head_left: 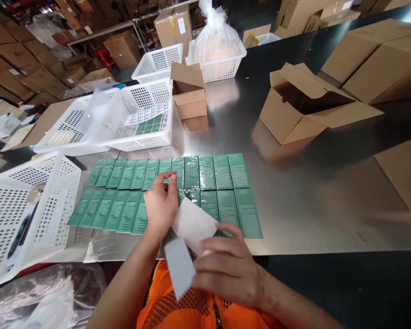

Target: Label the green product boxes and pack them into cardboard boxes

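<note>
Two rows of flat green packets (239, 210) in glossy clear wrap lie side by side on the metal table. Over the middle of these rows is my left hand (161, 201), its thumb and index finger pinched together. Anything between those fingertips is too small to make out. My right hand (228, 267), closer to the table's front edge, grips a white paper sheet (193, 221). A second white flap (180, 267) hangs below it, blurred; whether both are one folded piece I cannot tell. The paper partly covers packets in the front row.
White plastic baskets (63, 201) stand to the left; one behind the rows (147, 141) contains green packets and printed label sheets (147, 114). A small open carton (190, 98) sits beside it. Open cartons (284, 114) occupy the right side. A bagged load (217, 41) fills a basket at the back.
</note>
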Motion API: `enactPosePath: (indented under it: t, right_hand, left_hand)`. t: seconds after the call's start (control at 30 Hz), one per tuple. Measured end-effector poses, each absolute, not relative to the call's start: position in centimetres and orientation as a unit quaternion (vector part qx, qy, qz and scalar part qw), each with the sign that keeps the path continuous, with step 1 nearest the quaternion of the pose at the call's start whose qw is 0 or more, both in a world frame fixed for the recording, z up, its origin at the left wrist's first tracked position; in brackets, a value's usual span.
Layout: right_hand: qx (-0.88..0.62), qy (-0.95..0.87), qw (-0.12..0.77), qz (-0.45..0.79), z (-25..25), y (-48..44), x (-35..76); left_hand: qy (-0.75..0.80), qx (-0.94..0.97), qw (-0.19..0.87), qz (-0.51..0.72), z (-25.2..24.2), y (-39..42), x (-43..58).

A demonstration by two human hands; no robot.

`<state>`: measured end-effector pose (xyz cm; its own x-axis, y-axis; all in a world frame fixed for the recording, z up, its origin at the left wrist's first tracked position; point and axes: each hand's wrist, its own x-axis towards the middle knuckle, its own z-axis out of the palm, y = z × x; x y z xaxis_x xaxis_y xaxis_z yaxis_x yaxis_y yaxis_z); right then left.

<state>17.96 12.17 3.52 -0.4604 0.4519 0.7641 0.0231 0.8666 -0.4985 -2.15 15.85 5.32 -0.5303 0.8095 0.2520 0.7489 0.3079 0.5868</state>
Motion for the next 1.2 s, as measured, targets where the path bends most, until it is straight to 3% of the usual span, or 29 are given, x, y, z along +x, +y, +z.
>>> enactPosePath:
  t: [0.07, 0.13, 0.2, 0.27, 0.4, 0.8, 1.2]
  right_hand:
    - [-0.131, -0.795, 0.502, 0.314, 4.7, 12.7, 19.8]
    - [-0.216, -0.739, 0.506, 0.390, 5.4, 14.3, 21.6]
    - [-0.349, -0.690, 0.459, 0.437, 5.4, 16.6, 23.1]
    - [-0.452, -0.655, 0.374, 0.476, 4.8, 18.9, 24.0]
    - [-0.495, -0.627, 0.278, 0.533, 3.3, 21.3, 23.9]
    - [-0.511, -0.734, 0.222, 0.388, 0.3, 20.2, 22.2]
    - [-0.541, -0.750, 0.167, 0.342, 0.1, 20.0, 21.4]
  left_hand:
    - [0.811, 0.450, 0.138, 0.347, 5.5, 16.1, -2.6]
    - [0.770, 0.424, 0.340, 0.334, 6.0, 15.9, -2.5]
    - [0.690, 0.420, 0.521, 0.277, 6.2, 15.2, -1.7]
    - [0.638, 0.465, 0.578, 0.205, 5.9, 14.4, -0.3]
    - [0.612, 0.565, 0.539, 0.123, 4.0, 13.1, 2.2]
    - [0.687, 0.586, 0.426, 0.056, 2.7, 11.8, 4.7]
    - [0.684, 0.635, 0.357, -0.016, 2.8, 12.6, 5.5]
